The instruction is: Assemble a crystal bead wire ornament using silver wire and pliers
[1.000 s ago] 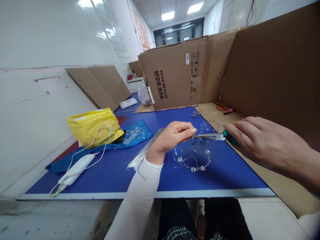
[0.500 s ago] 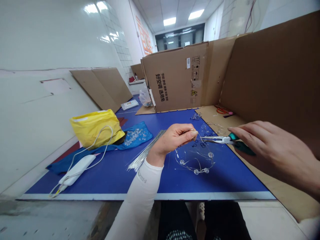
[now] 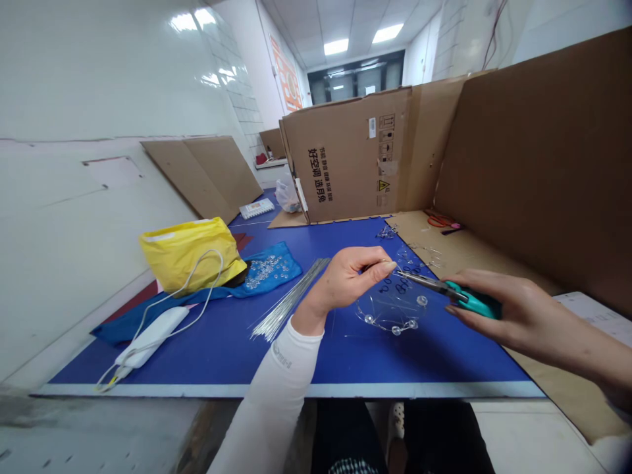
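Note:
My left hand (image 3: 363,273) pinches the end of a thin wire between thumb and fingers. From it hangs a loop of beaded wire (image 3: 379,324), with several clear round beads along its lower curve. In my right hand (image 3: 518,306) is a pair of pliers (image 3: 457,291) with green handles, my fingers wrapped round the grips. The plier tips reach the wire just right of my left fingertips; whether the jaws bite on it is too small to tell. Small dark rings (image 3: 402,287) lie on the table behind the loop.
A bundle of straight wires (image 3: 289,303) lies left of my left hand. Farther left are clear beads on a blue cloth (image 3: 291,258), a yellow bag (image 3: 192,253) and a white power strip (image 3: 153,336). Cardboard (image 3: 355,158) walls the back and right; orange-handled scissors (image 3: 441,221) lie there.
My right hand has turned and shifted slightly, so the pliers now slope down to the right with their green handles more in view. The beaded loop has swung a little right and up.

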Motion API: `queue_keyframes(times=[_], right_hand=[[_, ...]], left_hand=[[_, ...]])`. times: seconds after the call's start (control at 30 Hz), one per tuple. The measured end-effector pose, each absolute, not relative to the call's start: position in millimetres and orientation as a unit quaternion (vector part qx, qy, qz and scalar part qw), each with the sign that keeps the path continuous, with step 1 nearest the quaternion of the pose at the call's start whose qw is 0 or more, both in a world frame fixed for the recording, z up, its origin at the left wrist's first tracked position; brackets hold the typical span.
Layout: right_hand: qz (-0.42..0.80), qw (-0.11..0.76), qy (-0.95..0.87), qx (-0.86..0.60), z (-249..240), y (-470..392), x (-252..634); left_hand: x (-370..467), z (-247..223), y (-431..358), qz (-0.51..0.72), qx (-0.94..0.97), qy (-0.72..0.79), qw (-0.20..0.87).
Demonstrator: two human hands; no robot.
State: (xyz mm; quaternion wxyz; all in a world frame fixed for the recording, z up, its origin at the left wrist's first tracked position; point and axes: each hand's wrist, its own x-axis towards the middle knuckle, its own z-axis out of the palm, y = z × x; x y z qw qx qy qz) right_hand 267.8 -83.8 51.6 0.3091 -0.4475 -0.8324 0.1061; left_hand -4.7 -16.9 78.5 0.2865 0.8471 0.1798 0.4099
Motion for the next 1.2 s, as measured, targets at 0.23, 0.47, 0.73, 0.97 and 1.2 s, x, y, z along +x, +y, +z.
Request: queue_keyframes(times=[0.23, 0.47, 0.73, 0.97, 1.2], right_hand=[[0.193, 0.28, -0.817, -0.466, 51.6, -82.6, 274.5], [0.246, 0.242, -0.808, -0.479, 55.5, -81.0, 277.3], [0.352, 0.206, -0.792, -0.454, 57.5, -77.7, 281.2], [0.364, 0.194, -0.79, -0.454, 62.1, -75.5, 281.7], [0.352, 0.183, -0.803, -0.445, 64.4, -74.8, 281.9]], left_hand=[[-2.4, 77.4, -15.8, 0.439, 0.868, 0.111, 0.201], [-2.3, 75.7, -15.4, 0.438, 0.872, 0.112, 0.19], [-2.2, 74.5, -15.1, 0.432, 0.876, 0.114, 0.181], [-2.8, 74.1, -13.6, 0.434, 0.881, 0.1, 0.162], [-3.2, 73.5, -12.8, 0.437, 0.881, 0.084, 0.158]])
